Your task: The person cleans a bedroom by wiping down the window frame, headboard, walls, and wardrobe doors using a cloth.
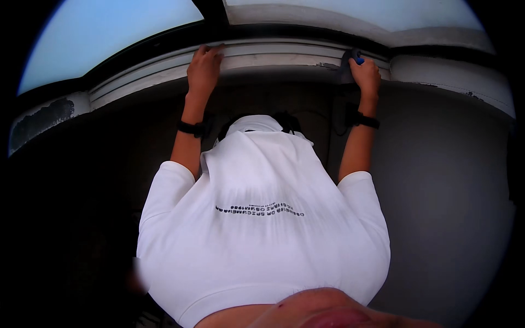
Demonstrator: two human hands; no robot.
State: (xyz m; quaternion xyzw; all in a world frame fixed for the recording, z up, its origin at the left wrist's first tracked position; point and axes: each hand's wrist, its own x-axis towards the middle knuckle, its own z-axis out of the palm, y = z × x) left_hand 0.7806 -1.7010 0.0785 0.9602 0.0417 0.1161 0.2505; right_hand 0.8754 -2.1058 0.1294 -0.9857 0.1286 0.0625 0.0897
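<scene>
My left hand point(204, 71) rests on the pale window track point(268, 50), its fingers slightly apart over the ridges and holding nothing. Farther right along the same track, my right hand point(367, 75) is closed on a dark grey cloth point(346, 66). A small blue patch point(359, 58) shows by the fingers; whether it belongs to the cloth cannot be made out. The cloth touches the track and hangs over its near edge. Each wrist wears a black band.
Window glass point(120, 35) lies beyond the track, with a dark upright frame point(212, 16) between panes. Paint is peeling on the sill's left end point(46, 117). A grey wall point(437, 180) stands below at right. Deep shadow covers the left side.
</scene>
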